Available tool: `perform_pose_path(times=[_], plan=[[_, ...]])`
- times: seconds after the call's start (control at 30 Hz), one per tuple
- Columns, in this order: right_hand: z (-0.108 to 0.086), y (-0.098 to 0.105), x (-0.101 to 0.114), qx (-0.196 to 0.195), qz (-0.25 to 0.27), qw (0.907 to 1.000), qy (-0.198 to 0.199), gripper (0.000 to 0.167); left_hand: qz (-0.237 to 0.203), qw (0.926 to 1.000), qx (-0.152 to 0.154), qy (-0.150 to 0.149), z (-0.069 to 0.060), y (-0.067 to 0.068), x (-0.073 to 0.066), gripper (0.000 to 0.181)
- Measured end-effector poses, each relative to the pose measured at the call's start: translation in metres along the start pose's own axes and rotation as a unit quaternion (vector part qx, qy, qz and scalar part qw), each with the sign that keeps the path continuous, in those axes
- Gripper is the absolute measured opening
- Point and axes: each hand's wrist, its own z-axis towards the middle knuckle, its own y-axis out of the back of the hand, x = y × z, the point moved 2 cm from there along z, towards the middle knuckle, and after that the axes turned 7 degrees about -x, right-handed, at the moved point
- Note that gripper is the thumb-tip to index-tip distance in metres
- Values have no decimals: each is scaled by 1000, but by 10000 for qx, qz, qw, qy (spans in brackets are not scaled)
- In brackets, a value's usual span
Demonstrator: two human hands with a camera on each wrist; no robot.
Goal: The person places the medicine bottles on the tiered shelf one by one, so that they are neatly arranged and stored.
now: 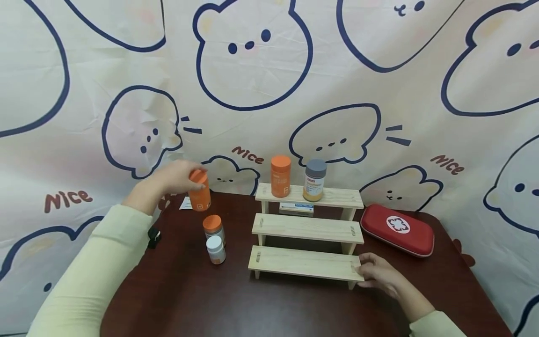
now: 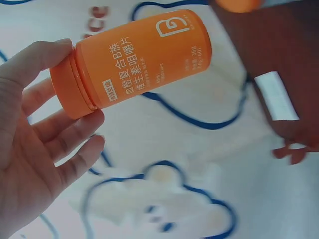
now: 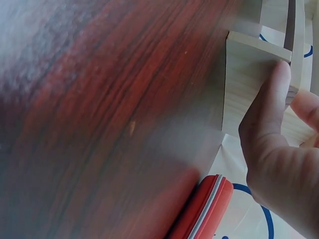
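Note:
My left hand pinches an orange pill bottle by its cap and holds it up over the left back of the table. White lettering covers the bottle's side in the left wrist view. At the right end of the lowest step, my right hand grips the edge of a three-step wooden shelf. In the right wrist view its thumb lies against the wooden end piece. Another orange bottle and a grey-capped bottle stand on the top step.
Left of the shelf stand an orange-capped bottle and a small white bottle, close together. A red zip case lies right of the shelf. Behind the steps is a white-and-blue box. A patterned cloth hangs behind the dark table.

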Motion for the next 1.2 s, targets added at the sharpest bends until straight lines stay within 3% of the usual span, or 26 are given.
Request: perform_pose_path(times=[0.27,0.37,0.53,0.67,0.83,1.03,1.2], plan=[[0,4,1,-162,-101,9998,47,55,399,9970,-385,-539,15,43,-71,51],[-1,6,2,-234,-115,9996,66,53,495,9946,-499,-767,21,54,-100,52],[2,3,3,-294,-136,9994,141,52,487,9909,-412,-1187,38,63,-146,51],[1,-2,2,-490,-134,9986,172,49,443,9883,-186,-1446,55,58,-186,50],[-1,-5,0,-505,-79,9984,223,49,326,9836,159,-1767,75,40,-234,49],[-1,-4,2,-548,3,9979,356,49,328,9684,48,-2472,96,16,-283,42],[-1,-1,1,-518,39,9979,390,48,168,9610,-48,-2759,114,-6,-308,40]])
